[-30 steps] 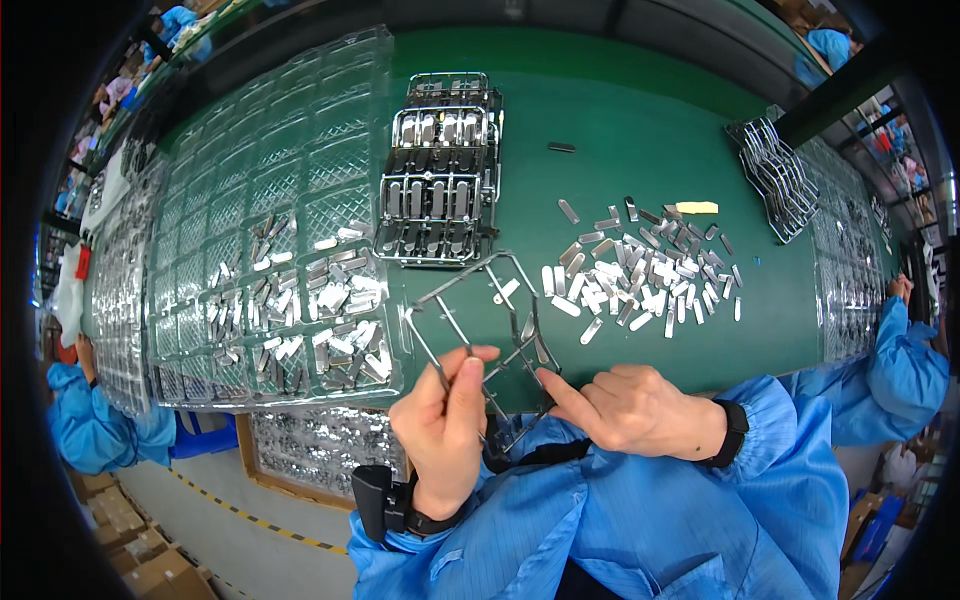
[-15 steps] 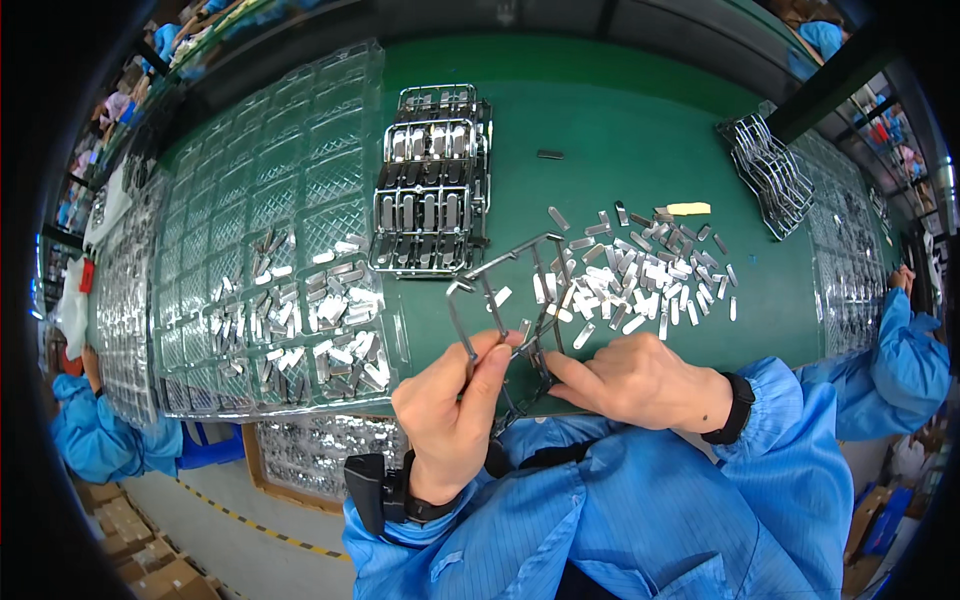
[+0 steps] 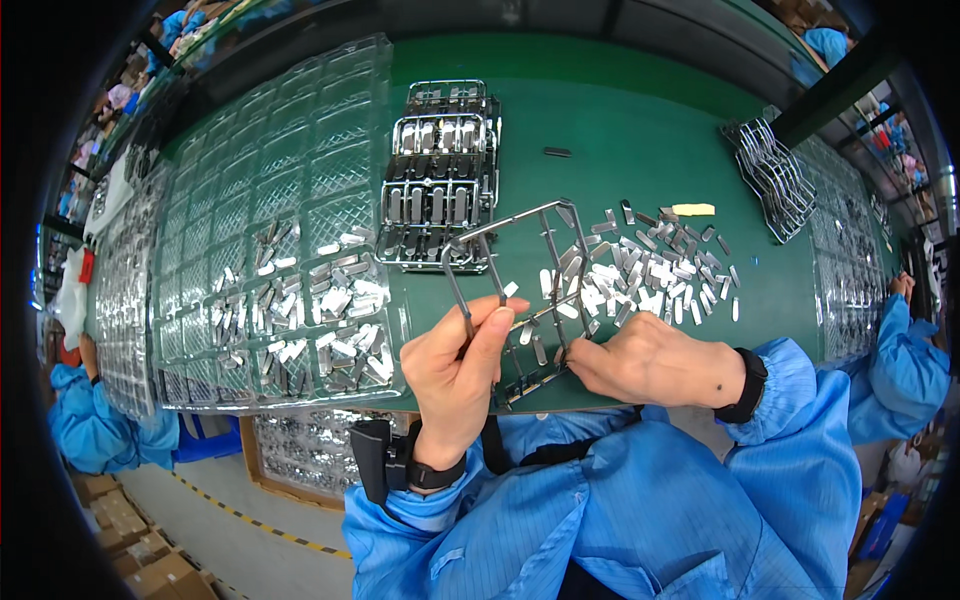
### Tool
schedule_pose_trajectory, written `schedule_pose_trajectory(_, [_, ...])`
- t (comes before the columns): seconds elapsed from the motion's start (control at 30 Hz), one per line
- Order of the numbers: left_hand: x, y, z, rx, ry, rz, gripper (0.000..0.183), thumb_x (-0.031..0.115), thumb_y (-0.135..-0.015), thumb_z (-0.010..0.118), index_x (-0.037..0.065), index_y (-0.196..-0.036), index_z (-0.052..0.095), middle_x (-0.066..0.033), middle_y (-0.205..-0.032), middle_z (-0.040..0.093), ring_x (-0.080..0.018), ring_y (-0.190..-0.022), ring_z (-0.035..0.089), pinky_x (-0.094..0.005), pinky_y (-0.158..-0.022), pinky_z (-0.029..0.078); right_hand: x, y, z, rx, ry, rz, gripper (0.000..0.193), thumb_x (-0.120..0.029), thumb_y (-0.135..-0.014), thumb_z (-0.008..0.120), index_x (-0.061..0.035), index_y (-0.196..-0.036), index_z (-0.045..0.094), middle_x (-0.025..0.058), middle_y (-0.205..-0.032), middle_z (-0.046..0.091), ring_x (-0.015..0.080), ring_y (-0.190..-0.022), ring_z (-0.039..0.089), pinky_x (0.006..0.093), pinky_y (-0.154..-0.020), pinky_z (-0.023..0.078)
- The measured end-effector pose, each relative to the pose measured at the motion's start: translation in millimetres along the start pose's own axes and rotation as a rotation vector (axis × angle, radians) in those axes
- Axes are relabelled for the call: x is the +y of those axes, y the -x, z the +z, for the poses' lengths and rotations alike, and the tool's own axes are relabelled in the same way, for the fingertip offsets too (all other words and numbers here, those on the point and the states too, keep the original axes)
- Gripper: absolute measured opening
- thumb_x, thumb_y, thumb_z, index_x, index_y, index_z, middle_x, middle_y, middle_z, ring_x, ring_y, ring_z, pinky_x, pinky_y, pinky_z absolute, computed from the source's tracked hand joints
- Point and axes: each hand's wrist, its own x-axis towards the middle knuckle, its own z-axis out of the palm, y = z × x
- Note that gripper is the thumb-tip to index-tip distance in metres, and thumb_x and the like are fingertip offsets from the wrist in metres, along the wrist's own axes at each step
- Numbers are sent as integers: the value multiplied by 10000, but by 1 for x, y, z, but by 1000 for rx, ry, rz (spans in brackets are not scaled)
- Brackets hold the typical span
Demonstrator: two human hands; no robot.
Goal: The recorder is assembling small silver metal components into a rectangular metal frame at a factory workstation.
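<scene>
Dark grey and slightly glossy, a thin-barred angular frame with crossbars is held tilted above the near edge of the green table. It is gripped between the thumb and index finger of the left hand; its lower right side is met by the curled fingers of the right hand, which seem closed on the bar, though their thumb is largely hidden. A bar so slender could be bent or snapped if the hands were twisted against each other, and with the near edge beneath, the frame could be lost over it through a loosened pinch. Just beyond, a loose heap of flat, rounded silver pieces is spread; some could be scattered or scratched by a low corner of the frame. Toward the far edge, a stack of shiny racks filled with oblong pieces is placed beside a clear plastic compartmented tray; it might be toppled by a knock.
</scene>
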Motion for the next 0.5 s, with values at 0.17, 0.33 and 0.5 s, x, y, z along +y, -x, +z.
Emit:
schedule_pose_trajectory(0.17, [2,-5,2,-17,-38,45,126,92,-871,643,-3,-932,700,2,-590,583,-23,-438,447,-200,-403,309,-4,-3,-9,16,-24,119,155,-127,-857,558,4,-802,496,117,-442,478,309,-399,536,411,-399,428])
schedule_pose_trajectory(0.33, [-4,-6,3,-83,-110,173,129,86,-845,666,-1,-933,700,-12,-591,603,-40,-428,468,-219,-401,335,0,-6,-17,-82,-56,127,166,-134,-844,569,13,-797,511,139,-462,500,329,-433,556,420,-421,441])
schedule_pose_trajectory(0.5, [-4,-2,6,-101,-131,199,127,76,-840,667,-5,-933,698,-21,-600,615,-46,-424,480,-223,-400,348,-8,-7,-14,-11,80,146,156,-127,-810,588,12,-791,519,136,-469,510,325,-449,569,427,-443,449])
